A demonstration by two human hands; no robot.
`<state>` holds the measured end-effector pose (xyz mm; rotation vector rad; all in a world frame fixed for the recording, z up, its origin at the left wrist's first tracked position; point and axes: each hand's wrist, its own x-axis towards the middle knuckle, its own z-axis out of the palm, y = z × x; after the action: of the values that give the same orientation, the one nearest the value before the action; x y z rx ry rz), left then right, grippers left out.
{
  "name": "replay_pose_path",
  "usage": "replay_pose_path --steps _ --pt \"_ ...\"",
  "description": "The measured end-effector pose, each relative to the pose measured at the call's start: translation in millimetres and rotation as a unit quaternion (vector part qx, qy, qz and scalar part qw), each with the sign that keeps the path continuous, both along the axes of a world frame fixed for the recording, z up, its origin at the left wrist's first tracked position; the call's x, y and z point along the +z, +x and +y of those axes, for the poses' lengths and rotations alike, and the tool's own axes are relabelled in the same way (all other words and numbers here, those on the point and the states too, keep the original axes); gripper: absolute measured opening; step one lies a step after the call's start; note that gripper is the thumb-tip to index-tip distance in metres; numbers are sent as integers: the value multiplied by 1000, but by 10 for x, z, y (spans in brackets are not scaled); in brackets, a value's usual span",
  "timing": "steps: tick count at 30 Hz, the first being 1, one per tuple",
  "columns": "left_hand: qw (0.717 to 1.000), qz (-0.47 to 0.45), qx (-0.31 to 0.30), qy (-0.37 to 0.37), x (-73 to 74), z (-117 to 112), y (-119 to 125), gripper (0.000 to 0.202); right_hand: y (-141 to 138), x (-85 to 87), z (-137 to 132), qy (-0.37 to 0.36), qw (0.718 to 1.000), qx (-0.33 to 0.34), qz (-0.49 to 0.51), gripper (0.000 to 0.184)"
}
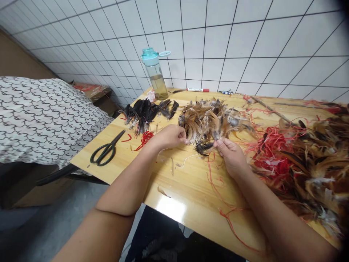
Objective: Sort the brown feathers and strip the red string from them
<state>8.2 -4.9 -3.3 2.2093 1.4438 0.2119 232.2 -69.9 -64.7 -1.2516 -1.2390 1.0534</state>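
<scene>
My right hand (231, 154) pinches the end of a small dark feather bunch (204, 148) between thumb and fingers, just above the table. To its left, my left hand (174, 137) has its fingers curled together at the edge of a pile of brown feathers (203, 118); what they hold, if anything, is too small to make out. Black feather bunches (143, 114) lie beyond my left forearm. Close to that wrist is a small heap of red string (145, 140). A white thread (189, 157) lies on the wood between my hands.
Black-handled scissors (107, 149) rest near the table's (188, 193) left edge. A bottle (156, 76) stands by the tiled wall, with a marker (197, 90) beside it. On the right spread red strings (275, 149) and a large brown feather heap (321, 163). A patterned cloth (49, 120) is at left.
</scene>
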Motion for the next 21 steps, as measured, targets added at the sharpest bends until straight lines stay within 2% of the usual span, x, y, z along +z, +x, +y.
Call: replay_pose_path --steps 4,8,10,13,16,18,21 --pt "998 50 -8 30 -113 -28 136 22 -9 5 -12 -5 1000 -4 4 33" --pt "995 71 -1 69 -171 -22 196 15 -19 0 -15 0 1000 -2 1 31" --pt "997 35 4 72 -152 -13 177 14 -22 -7 -11 5 1000 -6 -3 30" --pt "993 -119 -3 16 -78 -12 132 15 -27 -20 -1 13 1000 -16 -14 28" --pt "954 -284 -53 -82 -26 -44 141 22 -34 -32 4 15 999 -20 -31 27" --pt "945 -302 -75 -101 -34 -78 190 24 -40 -41 4 10 999 -23 -45 27" --pt "969 -227 -81 -57 -97 -120 280 18 -48 -49 4 3 998 -25 -64 27"
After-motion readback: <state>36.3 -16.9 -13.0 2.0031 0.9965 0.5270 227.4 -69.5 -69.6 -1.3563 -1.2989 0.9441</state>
